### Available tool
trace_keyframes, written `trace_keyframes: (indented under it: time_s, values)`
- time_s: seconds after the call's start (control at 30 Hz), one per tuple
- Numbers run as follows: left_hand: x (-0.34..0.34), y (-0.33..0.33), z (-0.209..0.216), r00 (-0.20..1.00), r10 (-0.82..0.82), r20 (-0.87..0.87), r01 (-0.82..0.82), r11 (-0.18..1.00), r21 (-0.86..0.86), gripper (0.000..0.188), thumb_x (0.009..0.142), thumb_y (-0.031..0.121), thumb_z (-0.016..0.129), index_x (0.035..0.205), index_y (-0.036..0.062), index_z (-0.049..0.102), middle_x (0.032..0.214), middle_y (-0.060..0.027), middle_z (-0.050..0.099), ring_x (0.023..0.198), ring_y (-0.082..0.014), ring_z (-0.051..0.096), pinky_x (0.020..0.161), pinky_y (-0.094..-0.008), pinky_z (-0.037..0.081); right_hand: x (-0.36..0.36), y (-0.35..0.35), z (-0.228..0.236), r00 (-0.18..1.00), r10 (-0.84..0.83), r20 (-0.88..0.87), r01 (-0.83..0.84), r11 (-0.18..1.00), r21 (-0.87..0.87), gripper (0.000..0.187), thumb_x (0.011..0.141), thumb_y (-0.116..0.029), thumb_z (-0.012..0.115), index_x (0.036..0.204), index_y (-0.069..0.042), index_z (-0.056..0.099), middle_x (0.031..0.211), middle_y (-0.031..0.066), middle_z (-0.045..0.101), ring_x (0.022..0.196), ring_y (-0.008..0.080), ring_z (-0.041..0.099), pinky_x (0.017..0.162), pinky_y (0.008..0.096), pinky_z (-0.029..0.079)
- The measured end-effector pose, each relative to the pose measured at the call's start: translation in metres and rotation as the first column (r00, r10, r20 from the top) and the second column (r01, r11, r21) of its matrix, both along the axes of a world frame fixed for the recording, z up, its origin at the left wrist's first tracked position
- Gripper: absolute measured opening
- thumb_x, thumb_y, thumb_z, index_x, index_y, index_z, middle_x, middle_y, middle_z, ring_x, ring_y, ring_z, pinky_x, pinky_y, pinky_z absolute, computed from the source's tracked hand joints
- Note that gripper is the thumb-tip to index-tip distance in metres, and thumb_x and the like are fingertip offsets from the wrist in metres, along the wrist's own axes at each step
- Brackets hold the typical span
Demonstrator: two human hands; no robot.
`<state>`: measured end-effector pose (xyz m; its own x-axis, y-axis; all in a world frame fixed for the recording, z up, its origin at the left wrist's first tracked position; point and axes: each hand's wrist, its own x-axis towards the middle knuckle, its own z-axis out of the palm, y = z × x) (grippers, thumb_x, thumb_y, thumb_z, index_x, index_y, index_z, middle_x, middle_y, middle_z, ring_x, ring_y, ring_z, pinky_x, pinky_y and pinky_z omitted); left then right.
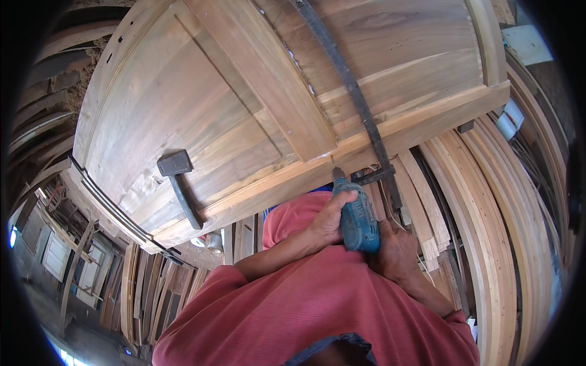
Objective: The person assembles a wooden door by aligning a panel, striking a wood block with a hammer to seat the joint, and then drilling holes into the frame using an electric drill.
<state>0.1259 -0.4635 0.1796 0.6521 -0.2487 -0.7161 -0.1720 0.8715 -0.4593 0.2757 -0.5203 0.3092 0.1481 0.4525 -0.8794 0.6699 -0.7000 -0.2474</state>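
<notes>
Both of my hands are on a teal power drill (359,221), held in front of my chest. My left hand (329,221) wraps its left side near the front, thumb on top. My right hand (395,251) grips it at the rear right; its fingers are partly hidden. The drill's nose points at the near edge of a wooden panelled door (238,196), its bit at or very close to the wood below the end of the middle rail (268,79). Whether the bit has entered the wood I cannot tell. On the door lies a hammer (177,177) with a dark square head.
A long dark bar clamp (348,79) crosses the door, its jaw (372,177) at the near edge beside the drill. Another clamp bar (113,204) runs along the left end. Long stacked boards (482,213) stand at right, and more timber (152,293) at lower left.
</notes>
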Motion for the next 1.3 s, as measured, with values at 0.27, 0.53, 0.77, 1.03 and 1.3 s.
trace_keyframes:
  time_s: [0.27, 0.53, 0.77, 1.03, 1.3]
  values:
    - [-0.001, -0.005, -0.005, 0.997, 0.062, 0.045, -0.061, 0.998, -0.011, 0.044, 0.093, 0.03, 0.064, 0.121, -0.0037, 0.056, 0.109, -0.0185, 0.067, 0.1, -0.0322, 0.07, 0.092, -0.0481, 0.057, 0.001, 0.008, -0.003, 0.999, 0.044, 0.026, -0.044, 0.999, -0.007, 0.04, 0.068, -0.017, 0.076, 0.097, 0.001, 0.056, 0.088, 0.0226, 0.067, 0.076, 0.0406, 0.069, 0.064, 0.0504, 0.055]
    - [-0.001, -0.006, -0.012, 0.999, 0.051, 0.012, -0.051, 0.999, -0.006, 0.044, 0.094, 0.03, 0.063, 0.122, -0.0039, 0.056, 0.109, -0.0185, 0.067, 0.099, -0.0329, 0.069, 0.093, -0.0484, 0.057, 0.003, 0.011, -0.01, 1.0, 0.029, 0.0, -0.029, 0.999, -0.04, 0.039, 0.069, -0.016, 0.076, 0.097, 0.001, 0.055, 0.086, 0.0224, 0.067, 0.077, 0.0406, 0.069, 0.064, 0.0511, 0.054]
    - [0.002, -0.006, -0.026, 0.999, 0.036, -0.004, -0.036, 0.999, -0.01, 0.044, 0.094, 0.03, 0.062, 0.124, -0.0021, 0.055, 0.111, -0.0183, 0.067, 0.101, -0.0329, 0.069, 0.094, -0.048, 0.056, 0.006, 0.005, -0.025, 1.0, -0.002, 0.005, 0.002, 1.0, -0.02, 0.052, 0.067, -0.027, 0.083, 0.102, -0.001, 0.056, 0.084, 0.0216, 0.067, 0.077, 0.0439, 0.069, 0.066, 0.0535, 0.053]
    - [0.006, 0.0, -0.059, 0.994, 0.084, -0.07, -0.084, 0.996, 0.013, 0.048, 0.094, 0.032, 0.061, 0.126, -0.0026, 0.054, 0.114, -0.0193, 0.067, 0.104, -0.0332, 0.068, 0.095, -0.0468, 0.056, 0.007, 0.012, -0.064, 0.995, 0.082, 0.052, -0.084, 0.996, 0.034, 0.039, 0.07, -0.024, 0.079, 0.094, 0.0, 0.057, 0.087, 0.0216, 0.066, 0.076, 0.0411, 0.069, 0.065, 0.0511, 0.055]
    - [0.006, -0.003, -0.054, 0.989, 0.088, -0.118, -0.091, 0.996, -0.019, 0.051, 0.093, 0.033, 0.063, 0.126, -0.0043, 0.053, 0.116, -0.0203, 0.066, 0.105, -0.0362, 0.067, 0.095, -0.0509, 0.055, 0.013, 0.019, -0.067, 0.993, 0.112, 0.036, -0.114, 0.992, 0.062, 0.029, 0.071, -0.019, 0.073, 0.088, -0.001, 0.057, 0.078, 0.0187, 0.065, 0.068, 0.0384, 0.069, 0.059, 0.0477, 0.054]
